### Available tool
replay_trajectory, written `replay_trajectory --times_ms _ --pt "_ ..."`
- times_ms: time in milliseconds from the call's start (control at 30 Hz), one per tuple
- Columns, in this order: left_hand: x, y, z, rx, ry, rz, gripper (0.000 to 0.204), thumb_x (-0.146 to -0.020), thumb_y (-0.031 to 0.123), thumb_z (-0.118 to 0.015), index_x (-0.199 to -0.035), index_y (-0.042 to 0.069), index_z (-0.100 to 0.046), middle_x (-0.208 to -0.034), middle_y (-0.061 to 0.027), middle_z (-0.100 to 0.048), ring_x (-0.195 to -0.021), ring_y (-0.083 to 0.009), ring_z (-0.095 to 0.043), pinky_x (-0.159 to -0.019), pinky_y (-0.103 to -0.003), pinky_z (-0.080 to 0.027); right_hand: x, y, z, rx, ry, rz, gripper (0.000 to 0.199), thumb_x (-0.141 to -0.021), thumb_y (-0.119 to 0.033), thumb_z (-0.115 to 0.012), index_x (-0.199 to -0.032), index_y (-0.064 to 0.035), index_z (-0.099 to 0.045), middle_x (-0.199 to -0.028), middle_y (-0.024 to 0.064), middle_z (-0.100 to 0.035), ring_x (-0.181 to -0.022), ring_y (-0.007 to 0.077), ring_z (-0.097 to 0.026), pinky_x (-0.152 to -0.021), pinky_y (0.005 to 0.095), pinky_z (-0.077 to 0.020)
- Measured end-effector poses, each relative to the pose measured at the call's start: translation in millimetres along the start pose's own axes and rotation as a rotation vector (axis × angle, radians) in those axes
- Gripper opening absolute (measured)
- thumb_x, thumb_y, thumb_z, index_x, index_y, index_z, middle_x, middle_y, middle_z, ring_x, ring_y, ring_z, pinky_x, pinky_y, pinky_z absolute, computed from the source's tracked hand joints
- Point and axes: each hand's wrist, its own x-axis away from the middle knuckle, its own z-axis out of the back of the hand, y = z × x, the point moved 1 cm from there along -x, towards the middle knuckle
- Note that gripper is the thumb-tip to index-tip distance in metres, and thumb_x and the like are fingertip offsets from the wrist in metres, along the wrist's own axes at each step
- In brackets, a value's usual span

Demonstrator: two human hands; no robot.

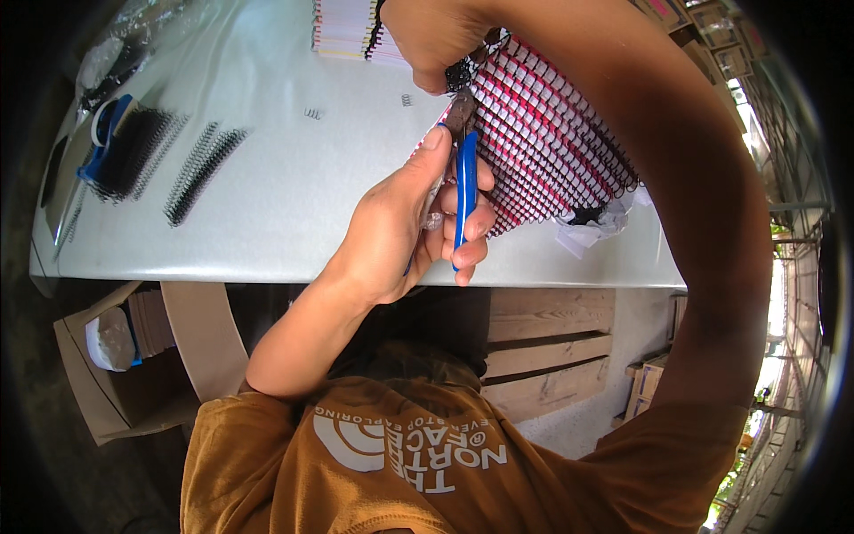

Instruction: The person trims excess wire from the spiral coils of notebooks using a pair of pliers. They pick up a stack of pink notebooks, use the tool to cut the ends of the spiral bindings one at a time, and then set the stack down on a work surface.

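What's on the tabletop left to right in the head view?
Blue tool beside a bundle of black binding coils → second bundle of black coils → small loose coil piece → left hand gripping blue-handled pliers → stack of spiral-bound notebooks.

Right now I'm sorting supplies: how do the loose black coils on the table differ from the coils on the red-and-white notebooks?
The loose black coils lie bare on the table, untouched; the notebook coils are threaded through stacked red-and-white notebooks, which the right hand grips while the left hand holds blue-handled pliers. Both are black spirals.
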Motion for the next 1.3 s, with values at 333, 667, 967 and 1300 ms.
replay_trajectory --times_ms 333,667,967,1300 --pt "1.4 0.6 3.8 0.054 -0.054 0.008 0.051 -0.097 0.048 -0.025 -0.097 0.003 -0.048 -0.067 -0.0082 -0.05 -0.053 -0.0178 -0.048 -0.048 -0.03 -0.043 9.9 1.3 -4.8 0.052 0.06 0.003 0.033 -0.074 -0.027 -0.067 -0.092 0.001 -0.068 -0.096 0.0176 -0.066 -0.088 0.0303 -0.063 -0.078 0.0385 -0.0489" --pt "-1.8 0.2 11.9 -0.014 -0.098 -0.042 0.054 -0.096 0.051 -0.023 -0.101 0.004 -0.049 -0.068 -0.0085 -0.051 -0.054 -0.0205 -0.054 -0.05 -0.032 -0.049 9.4 -2.9 -19.4 -0.054 0.288 -0.081 0.027 -0.069 -0.02 -0.072 -0.089 -0.0016 -0.07 -0.09 0.0163 -0.067 -0.084 0.0304 -0.065 -0.072 0.0399 -0.052" --pt "-2.1 2.1 -11.5 -0.134 0.004 -0.052 0.061 -0.096 0.053 -0.02 -0.109 0.001 -0.048 -0.085 -0.0151 -0.062 -0.083 -0.0264 -0.066 -0.066 -0.033 -0.053 -9.1 -3.3 -24.1 0.069 0.266 -0.183 0.026 -0.069 -0.02 -0.073 -0.087 -0.0012 -0.07 -0.087 0.0158 -0.067 -0.079 0.0311 -0.065 -0.068 0.0397 -0.0525" --pt "2.5 2.3 -17.4 -0.138 0.011 -0.085 0.057 -0.097 0.05 -0.023 -0.107 0.0 -0.049 -0.081 -0.0152 -0.062 -0.074 -0.0274 -0.065 -0.058 -0.032 -0.053 -4.7 6.0 -25.1 -0.038 0.267 -0.138 0.024 -0.071 -0.019 -0.07 -0.088 -0.0025 -0.07 -0.09 0.0152 -0.067 -0.081 0.0296 -0.065 -0.069 0.0402 -0.0522"
